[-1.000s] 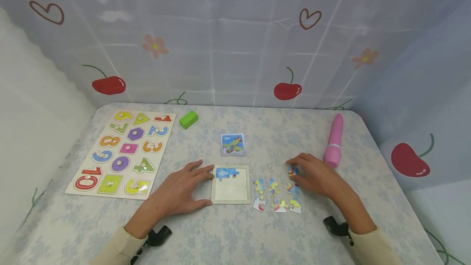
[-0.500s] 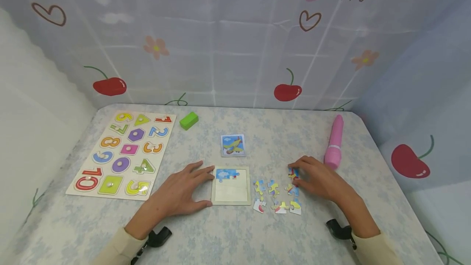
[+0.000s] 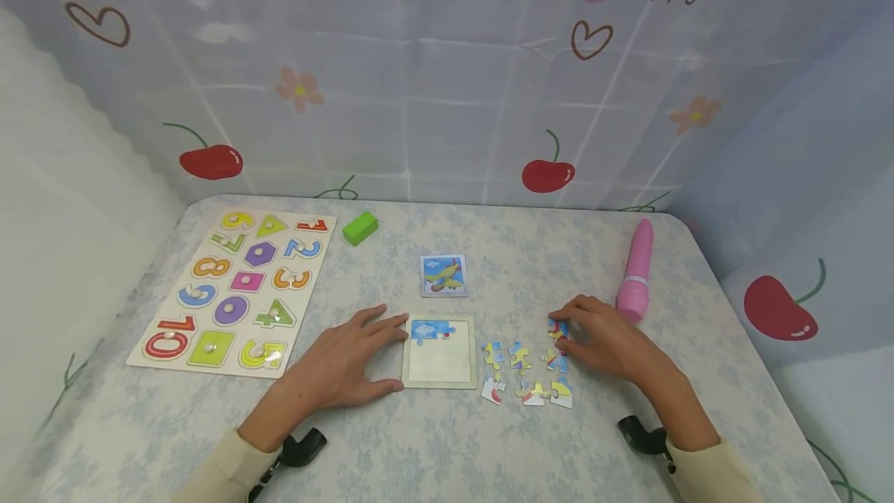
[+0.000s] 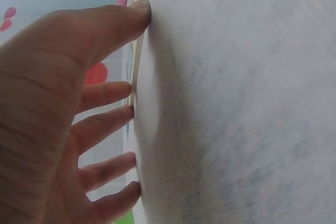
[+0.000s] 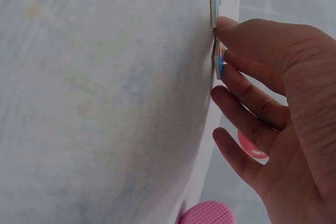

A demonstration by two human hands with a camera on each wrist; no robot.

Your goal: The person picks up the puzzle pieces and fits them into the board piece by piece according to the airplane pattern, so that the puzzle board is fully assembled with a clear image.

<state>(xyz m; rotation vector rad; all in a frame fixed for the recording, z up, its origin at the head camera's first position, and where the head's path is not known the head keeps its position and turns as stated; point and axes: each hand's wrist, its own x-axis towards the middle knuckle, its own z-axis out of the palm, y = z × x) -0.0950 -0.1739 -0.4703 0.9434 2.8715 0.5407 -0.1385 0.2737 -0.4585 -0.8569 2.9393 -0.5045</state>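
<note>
My left hand (image 3: 338,363) rests on the table at the left of a square puzzle tray (image 3: 472,355), its fingertips and thumb touching the tray's left edge. Joined blue-sky pieces (image 3: 431,330) fill the tray's upper left. To the right of the loose pieces, my right hand (image 3: 604,338) pinches a small blue and red jigsaw piece (image 5: 219,59) between thumb and fingers, flat at the table's surface. Several other loose jigsaw pieces (image 3: 519,356) lie between the tray and that hand. Behind the tray is a picture card (image 3: 443,275) of a yellow airplane.
A number and shape board (image 3: 237,293) lies at the left, with a green block (image 3: 360,228) beyond its right corner. Past my right hand lies a pink, tapered stick-like object (image 3: 634,278). A printed curtain (image 3: 447,99) hangs behind the table.
My right hand has shifted slightly toward the right and nearer to me, its fingers staying around the same jigsaw piece. The left hand and tray have stayed in place.
</note>
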